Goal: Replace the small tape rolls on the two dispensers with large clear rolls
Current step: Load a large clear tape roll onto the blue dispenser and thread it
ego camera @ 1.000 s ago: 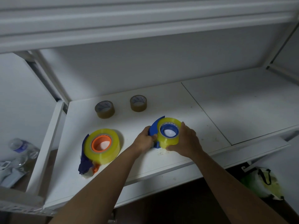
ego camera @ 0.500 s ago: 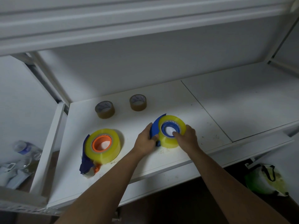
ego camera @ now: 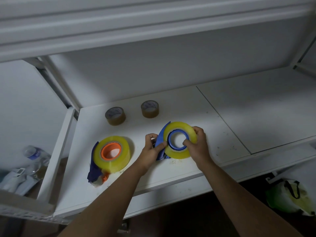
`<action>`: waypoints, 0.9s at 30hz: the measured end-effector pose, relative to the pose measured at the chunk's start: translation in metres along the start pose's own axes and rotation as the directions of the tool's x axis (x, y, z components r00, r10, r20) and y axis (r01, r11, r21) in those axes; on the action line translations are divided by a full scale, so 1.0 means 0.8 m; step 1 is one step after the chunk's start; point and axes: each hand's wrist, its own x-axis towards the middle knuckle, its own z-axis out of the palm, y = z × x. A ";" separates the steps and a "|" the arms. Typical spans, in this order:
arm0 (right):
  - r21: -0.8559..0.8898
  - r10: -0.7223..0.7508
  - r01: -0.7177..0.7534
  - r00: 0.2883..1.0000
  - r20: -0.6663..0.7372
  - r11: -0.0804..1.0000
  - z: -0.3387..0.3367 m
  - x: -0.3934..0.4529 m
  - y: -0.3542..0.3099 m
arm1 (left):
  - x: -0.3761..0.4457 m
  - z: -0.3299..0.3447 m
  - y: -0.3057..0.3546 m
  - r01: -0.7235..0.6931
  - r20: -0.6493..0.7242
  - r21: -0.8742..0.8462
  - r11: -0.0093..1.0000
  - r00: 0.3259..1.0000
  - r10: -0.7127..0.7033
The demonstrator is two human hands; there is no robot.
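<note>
Left hand point(ego camera: 151, 147): pinches the blue dispenser point(ego camera: 160, 140).
Right hand point(ego camera: 196, 144): grips the big clear roll point(ego camera: 179, 153), thumb in its blue hub point(ego camera: 171, 142).

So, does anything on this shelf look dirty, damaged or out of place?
Only small things: dark crumbs and specks lie on the white shelf near its front edge, below the blue dispenser. Nothing looks spilled or broken.
</note>
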 end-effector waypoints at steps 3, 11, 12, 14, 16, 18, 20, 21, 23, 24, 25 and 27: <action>0.083 0.024 -0.029 0.998 0.063 0.996 0.002 -0.004 -0.009 | -0.005 0.004 0.003 0.108 0.054 -0.225 0.968 0.994 -0.099; 0.209 0.077 -0.096 0.992 0.097 0.973 0.014 0.005 -0.025 | -0.021 0.005 0.009 0.187 0.169 -0.509 0.841 0.979 -0.115; 0.228 0.093 -0.112 0.991 0.092 0.967 0.015 0.006 -0.025 | -0.020 0.003 0.007 0.184 0.148 -0.503 0.845 0.981 -0.125; 0.250 0.117 -0.137 0.989 0.092 0.958 0.017 0.007 -0.025 | -0.019 0.002 0.006 0.175 0.107 -0.488 0.855 0.984 -0.141; 0.244 0.126 -0.145 0.988 0.093 0.959 0.019 0.008 -0.025 | -0.019 0.003 0.006 0.185 0.092 -0.472 0.862 0.983 -0.161; 0.233 0.130 -0.148 0.987 0.091 0.961 0.021 0.008 -0.028 | -0.018 0.005 0.007 0.208 0.072 -0.481 0.852 0.978 -0.198; 0.237 0.143 -0.161 0.986 0.090 0.958 0.023 0.008 -0.032 | -0.015 0.004 0.006 0.218 0.046 -0.495 0.841 0.973 -0.225; 0.239 0.150 -0.166 0.985 0.084 0.957 0.023 0.009 -0.034 | -0.013 0.002 0.006 0.222 0.039 -0.504 0.835 0.971 -0.235; 0.241 0.152 -0.163 0.986 0.066 0.957 0.026 0.010 -0.037 | -0.009 0.000 0.008 0.223 0.044 -0.522 0.824 0.971 -0.235; 0.244 0.146 -0.156 0.987 0.058 0.957 0.027 0.011 -0.038 | -0.008 0.000 0.009 0.225 0.048 -0.527 0.820 0.971 -0.235; 0.241 0.145 -0.154 0.988 0.055 0.958 0.029 0.012 -0.039 | -0.007 0.000 0.011 0.228 0.053 -0.535 0.814 0.970 -0.236; 0.212 0.164 -0.171 0.985 0.052 0.962 0.033 0.014 -0.039 | -0.005 -0.001 0.010 0.238 0.056 -0.567 0.789 0.966 -0.251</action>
